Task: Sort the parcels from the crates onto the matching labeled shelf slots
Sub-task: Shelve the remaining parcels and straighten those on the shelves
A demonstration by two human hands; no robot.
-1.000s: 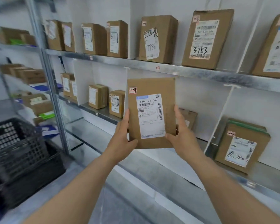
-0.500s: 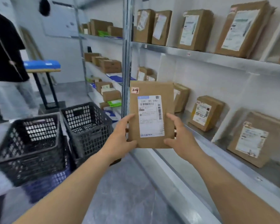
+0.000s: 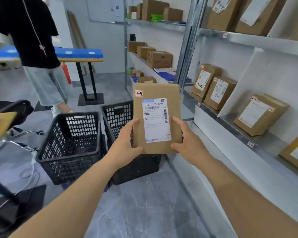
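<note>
Parcel (image 3: 157, 119) tagged 1-4 gripped upright between left hand (image 3: 126, 148) and right hand (image 3: 189, 143); slot search underway, next move needs the matching shelf label.

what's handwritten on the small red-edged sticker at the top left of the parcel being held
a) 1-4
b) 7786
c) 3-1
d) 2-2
a: the sticker on the held parcel, gripped by the left hand and right hand, reads 1-4.

Two black crates (image 3: 70, 145) block the floor ahead-left; bare floor (image 3: 144, 203) open below; lower shelf (image 3: 230, 127) has gaps between parcels (image 3: 213, 90).
</note>
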